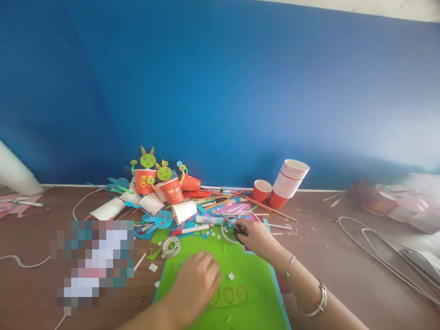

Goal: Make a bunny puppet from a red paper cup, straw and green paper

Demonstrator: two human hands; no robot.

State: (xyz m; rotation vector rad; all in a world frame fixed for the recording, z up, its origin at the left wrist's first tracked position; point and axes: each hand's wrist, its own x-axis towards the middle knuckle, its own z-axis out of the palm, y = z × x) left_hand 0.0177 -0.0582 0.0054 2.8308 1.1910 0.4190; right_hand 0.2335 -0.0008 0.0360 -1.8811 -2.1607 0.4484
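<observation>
My right hand point(256, 236) is closed around a pair of scissors point(239, 230) with dark handles, above the far part of a green paper sheet point(250, 270). The blades point away to the upper left. Over the left half of the same sheet is my left hand point(201, 282), smeared by motion. Its fingers look bent, and whatever is under them is hidden. Ovals point(228, 295) drawn in a reddish-brown line lie beside it, one of them partly covered by the hand. A small white paper piece point(231, 276) rests on the green sheet.
A tape roll point(171, 246) lies at the sheet's upper left. Behind are pens, sticks, paper scraps and red cups with green rabbit figures point(147, 160). Stacked paper cups point(290, 178) lean near the blue wall point(220, 91). White cables point(364, 238) lie at right, a pixelated object point(96, 266) at left.
</observation>
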